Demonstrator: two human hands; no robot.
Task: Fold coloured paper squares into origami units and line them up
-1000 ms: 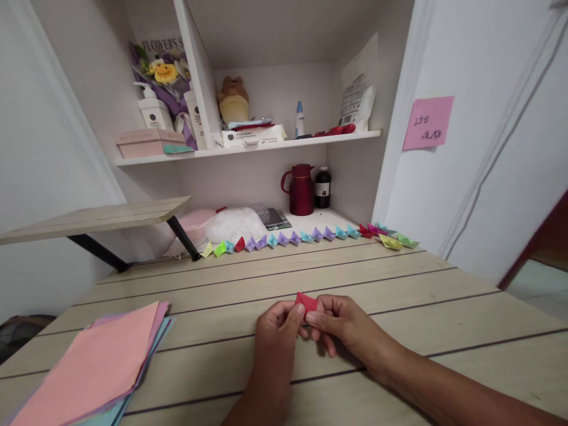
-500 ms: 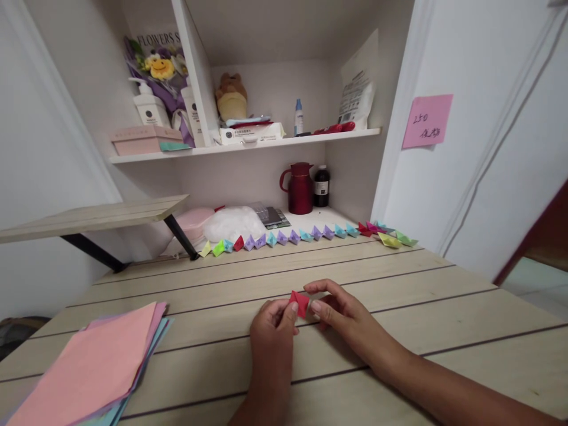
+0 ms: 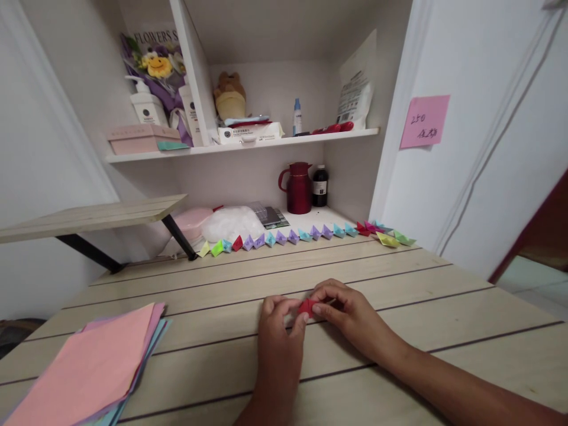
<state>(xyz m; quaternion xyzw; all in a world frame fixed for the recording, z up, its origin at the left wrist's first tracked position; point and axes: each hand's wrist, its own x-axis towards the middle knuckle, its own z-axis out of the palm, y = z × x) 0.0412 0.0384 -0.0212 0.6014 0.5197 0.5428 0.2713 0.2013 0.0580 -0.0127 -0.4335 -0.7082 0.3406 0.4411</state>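
The folded paper (image 3: 307, 308) is between my left hand (image 3: 281, 324) and my right hand (image 3: 346, 309), over the table (image 3: 426, 313). A pile of paper (image 3: 89, 361) lies on the table, to my left. In front of me, past my hands, a row of paper boats (image 3: 293, 237) goes along the back of the table. Behind the boats, a jug (image 3: 299, 190) stands just left of a bottle (image 3: 320, 188). On the shelf (image 3: 293, 141) above them, a toy (image 3: 231, 99) sits left of a second bottle (image 3: 297, 119).
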